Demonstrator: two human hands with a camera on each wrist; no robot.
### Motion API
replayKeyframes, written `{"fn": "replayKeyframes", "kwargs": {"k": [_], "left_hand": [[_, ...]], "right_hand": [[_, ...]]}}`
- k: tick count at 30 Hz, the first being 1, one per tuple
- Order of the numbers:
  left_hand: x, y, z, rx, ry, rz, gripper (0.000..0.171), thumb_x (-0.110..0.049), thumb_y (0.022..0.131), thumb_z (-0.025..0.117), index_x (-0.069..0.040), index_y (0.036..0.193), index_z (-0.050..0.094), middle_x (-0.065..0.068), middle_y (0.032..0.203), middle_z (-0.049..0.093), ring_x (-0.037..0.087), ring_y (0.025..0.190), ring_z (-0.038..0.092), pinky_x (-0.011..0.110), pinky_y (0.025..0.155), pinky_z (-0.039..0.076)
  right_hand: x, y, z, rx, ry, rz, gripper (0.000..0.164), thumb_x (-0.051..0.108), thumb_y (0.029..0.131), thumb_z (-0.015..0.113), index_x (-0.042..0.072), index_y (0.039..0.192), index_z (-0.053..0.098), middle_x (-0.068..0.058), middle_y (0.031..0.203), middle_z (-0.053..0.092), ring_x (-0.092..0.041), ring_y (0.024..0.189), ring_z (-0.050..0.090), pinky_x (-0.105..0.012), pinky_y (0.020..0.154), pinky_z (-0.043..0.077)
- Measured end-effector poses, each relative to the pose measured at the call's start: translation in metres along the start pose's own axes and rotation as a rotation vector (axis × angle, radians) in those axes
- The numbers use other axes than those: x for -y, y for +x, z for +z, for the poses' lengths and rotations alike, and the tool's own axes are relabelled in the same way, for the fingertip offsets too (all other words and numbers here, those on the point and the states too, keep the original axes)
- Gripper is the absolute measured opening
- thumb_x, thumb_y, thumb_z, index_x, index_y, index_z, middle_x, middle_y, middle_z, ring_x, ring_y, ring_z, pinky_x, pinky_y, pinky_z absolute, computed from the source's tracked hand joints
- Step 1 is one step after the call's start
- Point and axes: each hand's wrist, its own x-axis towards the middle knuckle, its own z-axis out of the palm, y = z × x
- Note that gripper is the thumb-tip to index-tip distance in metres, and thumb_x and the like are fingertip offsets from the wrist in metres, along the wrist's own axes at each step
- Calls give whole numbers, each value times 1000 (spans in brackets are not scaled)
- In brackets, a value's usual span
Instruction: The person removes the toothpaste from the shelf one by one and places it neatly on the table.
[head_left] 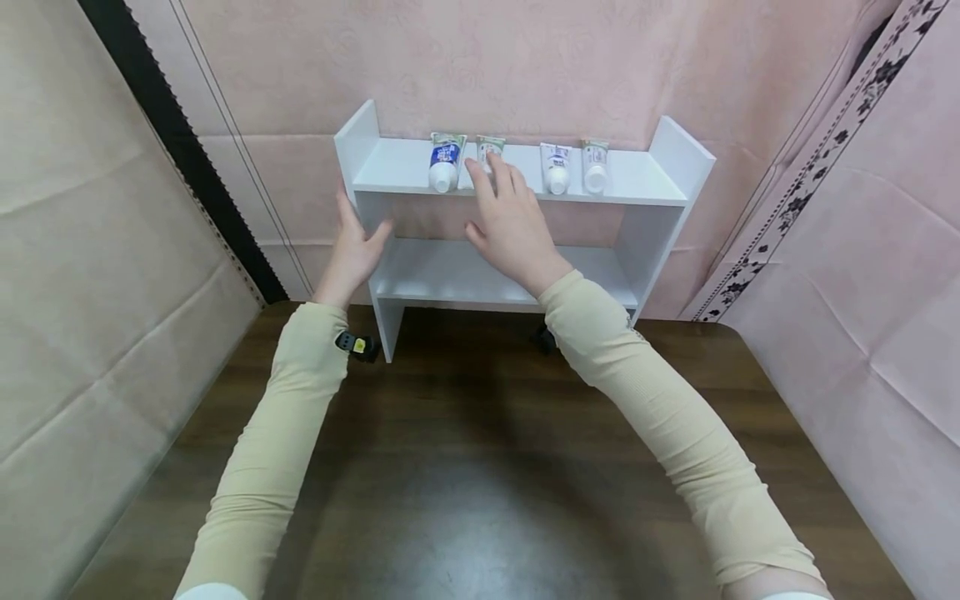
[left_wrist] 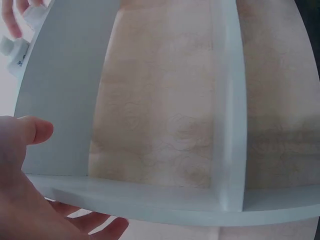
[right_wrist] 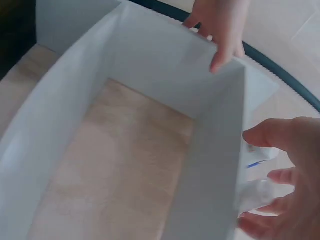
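Observation:
A small white two-tier shelf (head_left: 517, 275) stands against the pink cloth, several squeeze tubes lying in a row on its top board. My left hand (head_left: 354, 250) grips the left side panel, thumb on the inner side and fingers outside it. The right hand (head_left: 517, 221) is at the top board's front edge, fingers spread about the second tube (head_left: 491, 147) from the left, whose lower part they hide. In the right wrist view its white cap (right_wrist: 259, 194) sits among those fingers. Left of it lies a blue-and-white tube (head_left: 446, 158).
Two more white tubes, a purple-lettered tube (head_left: 556, 167) and a grey-labelled tube (head_left: 596, 167), lie to the right, caps forward. Dark wooden table (head_left: 465, 467) extends in front of the shelf. Cloth walls (head_left: 862, 275) close in both sides.

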Motion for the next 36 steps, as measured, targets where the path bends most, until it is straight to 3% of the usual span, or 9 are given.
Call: {"fn": "replayKeyframes", "kwargs": {"k": [5, 9, 14, 18, 26, 32, 36], "left_hand": [[2, -1, 2, -5, -19, -23, 87, -30, 97, 49, -21, 154, -16, 19, 163, 7, 35, 149, 16, 51, 120, 16], [0, 0, 3, -25, -36, -5, 84, -31, 98, 48, -22, 155, -12, 15, 163, 9, 32, 149, 16, 51, 119, 16], [-6, 4, 3, -90, -77, 63, 78, -29, 98, 48, -22, 156, -3, 10, 162, 15, 24, 150, 16, 48, 120, 16], [-14, 9, 2, -122, -115, 122, 75, -26, 99, 46, -23, 156, -2, 3, 163, 14, 14, 150, 12, 40, 122, 10], [-23, 13, -3, -95, -111, 97, 72, -33, 100, 43, -28, 155, -4, -4, 163, 11, 7, 150, 8, 35, 122, 8], [-22, 13, -4, -69, -188, 103, 76, -30, 99, 46, -26, 155, -5, -1, 163, 10, 10, 149, 11, 35, 122, 11], [-29, 13, -5, -112, -242, 131, 74, -31, 99, 48, -24, 156, 0, 0, 161, 16, 11, 146, 20, 32, 120, 18]], "right_hand": [[-3, -1, 9, -58, 36, 13, 60, 17, 91, 58, 0, 145, 37, -24, 152, 32, -39, 134, 41, -48, 111, 35], [-5, 0, 14, -135, 55, 17, 51, 14, 90, 56, 2, 138, 43, -22, 144, 40, -38, 121, 51, -48, 102, 43], [-5, 0, 18, -249, 70, 18, 36, 15, 90, 55, 3, 125, 52, -19, 128, 46, -33, 99, 54, -43, 84, 47], [-5, 1, 19, -308, 76, 38, 34, 16, 91, 55, 1, 122, 53, -19, 123, 49, -31, 95, 55, -40, 80, 48], [-3, 1, 12, -257, 107, 99, 32, 20, 95, 56, 5, 124, 55, -18, 122, 49, -31, 98, 58, -40, 76, 52], [0, 0, 12, -205, 92, 120, 37, 23, 96, 56, 6, 129, 52, -18, 131, 54, -34, 109, 60, -44, 91, 50], [0, -1, 12, -211, 96, 99, 36, 18, 95, 55, 5, 129, 52, -16, 132, 56, -34, 111, 60, -45, 94, 48]]}}
